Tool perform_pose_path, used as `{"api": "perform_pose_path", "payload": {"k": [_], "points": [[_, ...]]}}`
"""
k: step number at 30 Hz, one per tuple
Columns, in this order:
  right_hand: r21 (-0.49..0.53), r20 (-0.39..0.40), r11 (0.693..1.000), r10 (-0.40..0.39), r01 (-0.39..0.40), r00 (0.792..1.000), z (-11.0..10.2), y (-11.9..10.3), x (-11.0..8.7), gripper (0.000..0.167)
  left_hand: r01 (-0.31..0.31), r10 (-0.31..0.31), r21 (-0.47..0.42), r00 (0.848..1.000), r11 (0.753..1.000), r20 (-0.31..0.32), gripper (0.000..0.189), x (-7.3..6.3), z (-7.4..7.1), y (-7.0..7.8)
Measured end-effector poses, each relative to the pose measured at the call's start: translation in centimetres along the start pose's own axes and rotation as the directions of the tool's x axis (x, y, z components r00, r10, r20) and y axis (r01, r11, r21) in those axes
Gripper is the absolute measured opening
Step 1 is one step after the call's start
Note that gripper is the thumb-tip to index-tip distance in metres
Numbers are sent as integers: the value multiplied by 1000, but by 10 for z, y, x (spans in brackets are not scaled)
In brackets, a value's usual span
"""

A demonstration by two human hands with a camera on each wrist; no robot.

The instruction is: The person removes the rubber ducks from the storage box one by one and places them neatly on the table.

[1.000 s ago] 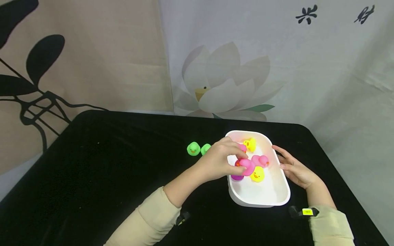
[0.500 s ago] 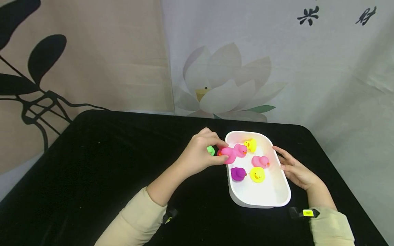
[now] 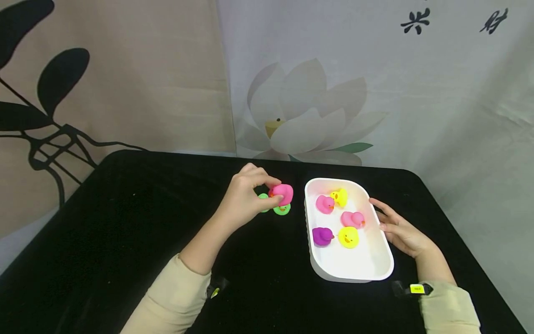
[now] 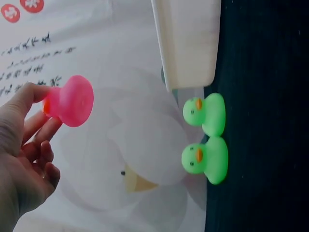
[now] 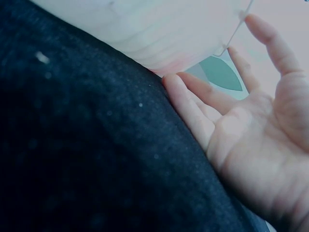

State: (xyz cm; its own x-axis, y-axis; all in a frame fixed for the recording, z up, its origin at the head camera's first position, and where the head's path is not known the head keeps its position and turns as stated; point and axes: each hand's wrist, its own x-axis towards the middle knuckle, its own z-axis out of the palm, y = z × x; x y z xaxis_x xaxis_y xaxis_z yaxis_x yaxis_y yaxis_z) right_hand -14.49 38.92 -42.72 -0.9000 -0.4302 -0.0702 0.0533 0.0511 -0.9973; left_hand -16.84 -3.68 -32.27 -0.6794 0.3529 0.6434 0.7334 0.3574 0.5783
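My left hand pinches a bright pink rubber duck between thumb and fingers, raised over the table left of the white bin. Two green rubber ducks, one nearer the bin and one beside it, stand side by side on the black cloth; in the head view the left hand and pink duck partly cover them. My right hand rests its loosely extended fingertips against the right side of the white bin. Inside the bin are two yellow ducks, two pink ducks and a purple duck.
A black cloth covers the table. Behind its far edge hangs a pale curtain printed with a lotus and dark leaves.
My left hand has lifted the bright pink duck out of the bin and carried it left, to over the green ducks. The right hand has stayed at the bin's side.
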Motion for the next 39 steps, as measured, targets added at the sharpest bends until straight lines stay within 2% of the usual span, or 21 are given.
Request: {"api": "perform_pose_path", "payload": {"k": [11, 18, 32, 39], "points": [[4, 12, 1000, -5, 5, 1000, -1, 1, -1, 65, 49, -44, 68, 997, 997, -69, 21, -2, -12, -23], [1, 2, 1000, -5, 5, 1000, -1, 1, -1, 66, 139, -130, 102, 987, 985, -90, 23, -3, -20, -36], [1, -11, 1000, 3, -3, 1000, -1, 1, 0, 66, 233, -222, 171, 971, 957, -84, 23, -8, -24, -63], [2, -7, 1000, 2, -2, 1000, -1, 1, 0, 66, 313, -309, 189, 950, 931, -52, 24, -13, -26, -71]]}}
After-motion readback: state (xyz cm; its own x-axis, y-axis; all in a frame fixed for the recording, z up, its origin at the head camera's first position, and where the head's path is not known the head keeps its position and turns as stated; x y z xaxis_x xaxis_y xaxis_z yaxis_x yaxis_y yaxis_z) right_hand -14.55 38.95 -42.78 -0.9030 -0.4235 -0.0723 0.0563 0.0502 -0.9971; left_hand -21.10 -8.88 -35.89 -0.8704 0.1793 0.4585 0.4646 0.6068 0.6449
